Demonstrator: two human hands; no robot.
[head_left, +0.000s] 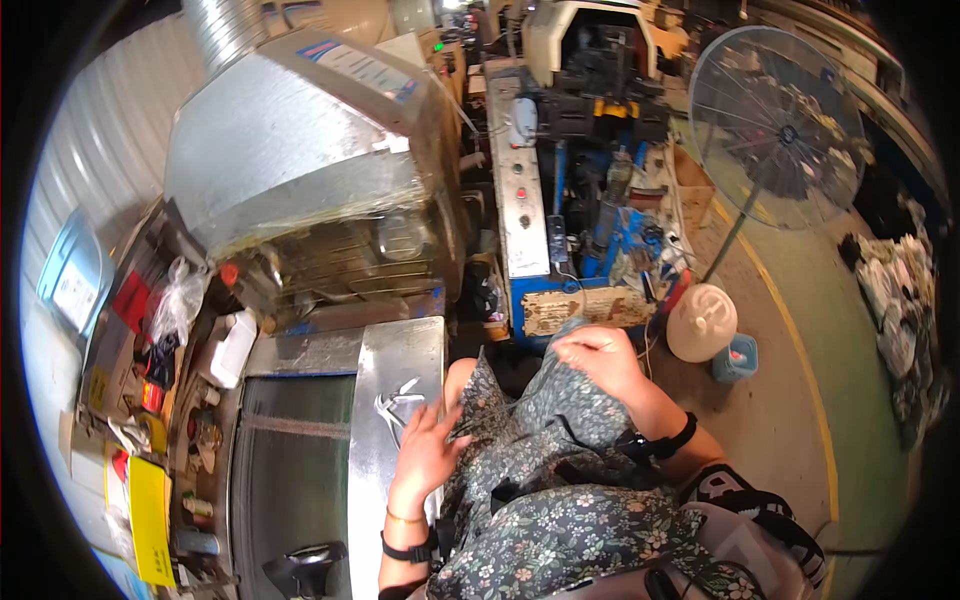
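Observation:
My left hand [425,450] is over the edge of a bare metal tabletop [400,350], its fingers apart and seemingly holding nothing. Close to its fingertips, a small tangle of thin white pieces [397,402] lies on the metal; their kind is too small to make out. My right hand [605,365] is raised above my lap with its fingers curled together. Whatever lies between those fingers, if anything, is hidden. Below both hands spreads dark floral cloth [560,520], covering my lap and knees.
Left of the tabletop runs a dark conveyor belt [290,480], with a black object [305,570] on it. A large metal hood [290,150] stands beyond. Ahead is a machine with a button panel [522,200]. To the right are a whitish jug [702,322], a blue container [737,358] and a standing fan [780,130].

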